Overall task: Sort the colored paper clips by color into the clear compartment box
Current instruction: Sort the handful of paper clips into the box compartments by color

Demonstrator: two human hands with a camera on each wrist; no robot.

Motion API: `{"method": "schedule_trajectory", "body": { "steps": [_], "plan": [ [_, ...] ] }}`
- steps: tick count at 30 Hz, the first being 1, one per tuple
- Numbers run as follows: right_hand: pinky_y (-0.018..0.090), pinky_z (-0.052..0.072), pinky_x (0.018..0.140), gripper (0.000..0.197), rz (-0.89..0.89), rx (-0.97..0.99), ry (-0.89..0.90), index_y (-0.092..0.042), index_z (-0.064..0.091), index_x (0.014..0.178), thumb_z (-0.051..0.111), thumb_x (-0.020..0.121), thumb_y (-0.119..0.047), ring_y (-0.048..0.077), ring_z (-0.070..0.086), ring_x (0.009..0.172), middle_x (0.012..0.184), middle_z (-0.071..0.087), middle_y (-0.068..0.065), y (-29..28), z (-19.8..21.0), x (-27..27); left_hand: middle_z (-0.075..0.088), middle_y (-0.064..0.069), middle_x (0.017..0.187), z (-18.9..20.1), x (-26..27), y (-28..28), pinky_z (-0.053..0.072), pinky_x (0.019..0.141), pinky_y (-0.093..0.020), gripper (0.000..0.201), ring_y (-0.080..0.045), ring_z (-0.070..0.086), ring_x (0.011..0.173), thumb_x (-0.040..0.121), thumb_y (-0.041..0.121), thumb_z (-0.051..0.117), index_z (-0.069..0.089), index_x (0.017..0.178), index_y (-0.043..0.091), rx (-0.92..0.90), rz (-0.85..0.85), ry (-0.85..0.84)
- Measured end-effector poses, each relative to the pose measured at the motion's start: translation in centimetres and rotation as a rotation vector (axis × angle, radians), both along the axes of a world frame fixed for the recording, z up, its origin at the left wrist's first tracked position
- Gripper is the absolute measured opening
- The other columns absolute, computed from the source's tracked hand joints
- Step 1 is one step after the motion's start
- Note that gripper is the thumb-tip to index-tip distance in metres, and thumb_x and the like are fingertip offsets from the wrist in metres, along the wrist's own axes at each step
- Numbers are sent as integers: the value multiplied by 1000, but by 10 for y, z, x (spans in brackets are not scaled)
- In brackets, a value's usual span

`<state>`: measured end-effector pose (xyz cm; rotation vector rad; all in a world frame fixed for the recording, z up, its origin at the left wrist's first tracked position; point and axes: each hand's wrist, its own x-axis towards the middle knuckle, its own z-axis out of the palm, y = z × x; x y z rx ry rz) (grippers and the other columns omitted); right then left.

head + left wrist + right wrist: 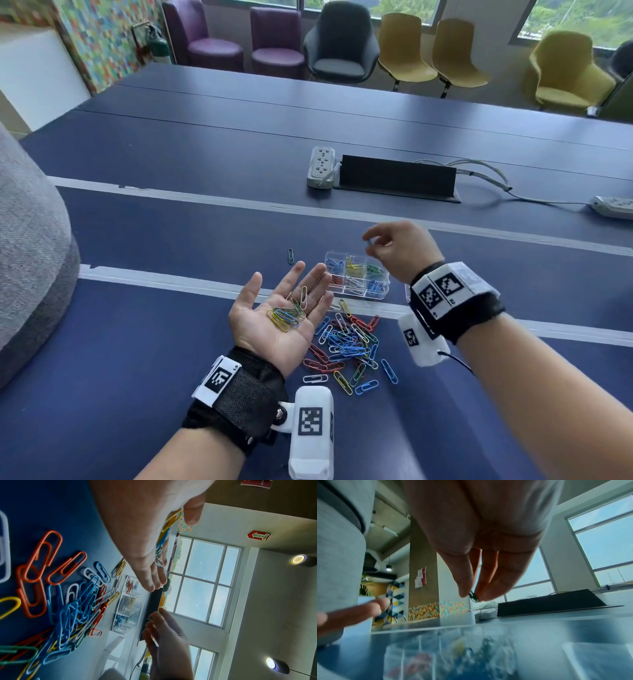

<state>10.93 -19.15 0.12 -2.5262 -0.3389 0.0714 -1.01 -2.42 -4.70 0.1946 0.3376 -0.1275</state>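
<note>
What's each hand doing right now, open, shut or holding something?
Left hand: open, palm up, a few colored paper clips lying loose on it.
Right hand: pinching one green paper clip above the clear compartment box.

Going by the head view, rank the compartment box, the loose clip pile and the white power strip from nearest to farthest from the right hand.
From the right hand:
1. Compartment box, just below the fingers.
2. Clip pile, nearer the body.
3. Power strip, far across the table.

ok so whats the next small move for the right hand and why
Probably lower the right hand and drop its green clip into the box's far right compartment. The fingers pinch it above the box, and green clips already lie there.
</note>
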Motion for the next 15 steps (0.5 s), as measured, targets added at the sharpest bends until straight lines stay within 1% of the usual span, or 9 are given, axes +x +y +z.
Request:
{"method": "schedule_trajectory", "body": {
  "steps": [2, 5, 7, 9, 11, 12, 13, 15],
  "plan": [
    [26, 51, 82, 17, -8, -85, 22, -28, 72, 95, 65, 83, -18, 12, 61, 73, 84, 70, -4, -4, -7, 1, 58, -28, 127, 0, 0, 0, 40, 97, -58, 65, -41, 55, 120, 83, 44, 46, 49, 133, 2, 3, -3, -4],
    [32, 53, 85, 19, -21, -210, 35, -33, 70, 96, 61, 83, -22, 18, 63, 85, 96, 71, -2, -4, -12, 1, 58, -28, 127, 0, 0, -2, 41, 99, -55, 64, -41, 56, 118, 86, 44, 44, 49, 133, 2, 10, -7, 3],
    [34, 53, 86, 20, -10, -275, 60, -33, 70, 98, 61, 83, -22, 21, 63, 91, 104, 69, -1, -3, -13, -1, 58, -29, 127, 1, 0, -4, 40, 104, -51, 63, -42, 56, 118, 87, 44, 43, 49, 133, 1, 13, -7, 12],
    [35, 52, 88, 20, 1, -311, 75, -32, 70, 100, 61, 83, -24, 22, 62, 96, 108, 68, 0, -3, -15, -3, 57, -30, 127, 1, 0, -5, 39, 105, -51, 63, -42, 56, 118, 88, 44, 42, 49, 133, 0, 12, -6, 13],
    [35, 51, 89, 20, 7, -291, 45, -30, 70, 100, 59, 84, -24, 22, 62, 96, 107, 68, -1, -1, -14, -7, 57, -30, 127, 1, 0, -5, 41, 101, -53, 64, -42, 57, 117, 87, 43, 43, 49, 133, -1, 15, -9, 8],
    [34, 51, 87, 19, 23, -257, 6, -29, 71, 98, 58, 85, -24, 21, 62, 94, 103, 68, -1, 1, -13, -10, 57, -29, 127, 1, 0, -5, 42, 98, -55, 65, -42, 57, 116, 86, 43, 43, 49, 133, -2, 19, -11, 7],
    [33, 51, 85, 17, 63, -197, -49, -29, 72, 95, 59, 85, -23, 20, 62, 89, 97, 67, -1, 5, -12, -13, 57, -29, 127, 0, 0, -5, 41, 97, -57, 66, -41, 57, 117, 86, 43, 44, 49, 132, -3, 27, -15, 9],
    [28, 49, 77, 16, 222, -58, -131, -28, 73, 92, 62, 85, -19, 14, 58, 76, 85, 61, -4, 16, -5, -25, 56, -28, 129, 0, 0, -6, 41, 100, -54, 68, -40, 55, 120, 84, 44, 45, 49, 133, -3, 54, -24, 23]
  ]
}}
